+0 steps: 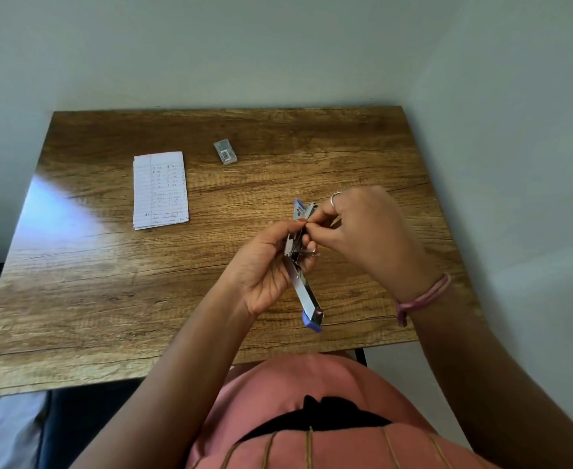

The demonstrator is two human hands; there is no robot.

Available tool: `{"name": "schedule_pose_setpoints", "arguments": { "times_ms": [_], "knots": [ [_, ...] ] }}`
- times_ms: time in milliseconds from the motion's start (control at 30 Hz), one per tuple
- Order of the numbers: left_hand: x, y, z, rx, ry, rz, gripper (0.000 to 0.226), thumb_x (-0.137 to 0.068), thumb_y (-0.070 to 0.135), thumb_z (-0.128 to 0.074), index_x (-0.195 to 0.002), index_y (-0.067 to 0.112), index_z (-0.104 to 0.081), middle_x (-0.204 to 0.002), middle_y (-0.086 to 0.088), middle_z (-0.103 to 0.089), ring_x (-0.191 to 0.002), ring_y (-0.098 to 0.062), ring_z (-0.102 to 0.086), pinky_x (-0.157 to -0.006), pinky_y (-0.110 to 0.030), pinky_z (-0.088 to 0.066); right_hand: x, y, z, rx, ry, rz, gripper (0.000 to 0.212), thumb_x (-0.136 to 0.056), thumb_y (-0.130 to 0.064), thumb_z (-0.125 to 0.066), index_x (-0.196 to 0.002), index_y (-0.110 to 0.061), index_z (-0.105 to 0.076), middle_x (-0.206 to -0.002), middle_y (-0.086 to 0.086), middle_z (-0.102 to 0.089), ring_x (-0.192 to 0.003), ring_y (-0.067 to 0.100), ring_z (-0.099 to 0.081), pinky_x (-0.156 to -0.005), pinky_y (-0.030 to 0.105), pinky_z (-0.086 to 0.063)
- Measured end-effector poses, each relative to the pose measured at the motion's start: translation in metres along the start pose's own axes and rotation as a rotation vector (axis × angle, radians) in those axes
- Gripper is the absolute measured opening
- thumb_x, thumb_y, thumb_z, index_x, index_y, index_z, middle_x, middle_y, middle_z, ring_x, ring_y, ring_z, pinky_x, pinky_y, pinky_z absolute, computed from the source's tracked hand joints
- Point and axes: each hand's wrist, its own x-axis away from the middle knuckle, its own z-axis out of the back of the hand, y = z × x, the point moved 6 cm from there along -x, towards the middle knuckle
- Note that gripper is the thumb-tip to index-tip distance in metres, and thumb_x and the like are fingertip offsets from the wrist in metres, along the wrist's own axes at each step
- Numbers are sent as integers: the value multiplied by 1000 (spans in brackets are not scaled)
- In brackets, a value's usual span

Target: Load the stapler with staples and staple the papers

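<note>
Both hands work above the table (109, 299): my left hand (264, 265) has its grip clamped around the opened stapler (300, 262), steadying it, while my right hand (363, 231) pinches staples over its channel.

Wood-grain table (109, 299) pushed into a wall corner. On it: a folded stack of lined, handwritten papers (160, 190) at left, small staple box (225, 151) near it, further back.

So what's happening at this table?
A person is loading a stapler. The left hand holds it swung open above the wooden table, while the right hand pinches something small at its channel. The staple box and the lined papers lie further back, untouched.
</note>
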Motion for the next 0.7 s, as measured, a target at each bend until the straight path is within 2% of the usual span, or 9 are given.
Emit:
{"name": "schedule_pose_setpoints", "arguments": {
  "times_ms": [100, 200, 333, 433, 500, 600, 700],
  "knots": [
    [-3, -1, 4, 56, 41, 9, 24, -91, 7, -50, -114, -2, -54, -80, -10, -56, -58, -9, -58, -55, -20, -55, 0, 4, -7, -37, 4, -30, 14, -84, -32, -66, -88, -23, -76, -79, -8, -73, -65, 2, -57, -56, 4, -33],
    [-4, -5, 7, 142, 63, 35, 11, -90, 4, -51, -101, 2, -53, -81, -12, -57, -63, -10, -56, -53, -20, -55, 0, 13, -13, -131, -24, -101, 10, -81, -30, -69, -84, -23, -77, -80, -8, -74, -70, 4, -63, -60, 8, -42],
    [-1, -8, 6, 169, 49, 62, 16, -87, 2, -52, -100, -5, -56, -79, -13, -61, -58, -10, -61, -55, -22, -56, 2, 31, -20, -431, -69, -233, 4, -79, -21, -73, -80, -18, -76, -74, -4, -74, -65, 8, -69, -60, 26, -58],
    [1, -7, 2, 219, 33, 64, 20, -80, 2, -55, -98, -7, -58, -79, -16, -63, -60, -11, -61, -59, -22, -57, 7, 41, -28, -822, -152, -384, 9, -81, -14, -72, -89, -10, -73, -80, 3, -75, -74, 12, -73, -64, 30, -59],
    [2, -5, 0, 247, 14, 70, 23, -81, 2, -56, -102, -7, -58, -84, -16, -62, -65, -13, -61, -61, -23, -58, 10, 43, -30, -998, -179, -427, 12, -82, -11, -70, -94, -8, -71, -86, 6, -75, -80, 17, -73, -65, 31, -60],
    [4, -6, -2, 261, -4, 92, 27, -81, 5, -56, -107, -4, -58, -88, -15, -61, -68, -14, -62, -59, -25, -58, 12, 43, -28, -1088, -168, -408, 14, -84, -9, -67, -98, -11, -67, -94, 8, -74, -85, 19, -72, -66, 33, -60],
    [7, -7, -5, 248, -14, 98, 26, -81, 6, -56, -105, -3, -59, -90, -14, -61, -66, -14, -63, -58, -25, -58, 13, 42, -28, -1105, -162, -401, 21, -83, -9, -68, -103, -12, -62, -93, 5, -70, -86, 17, -71, -71, 39, -60]
  ]
}}
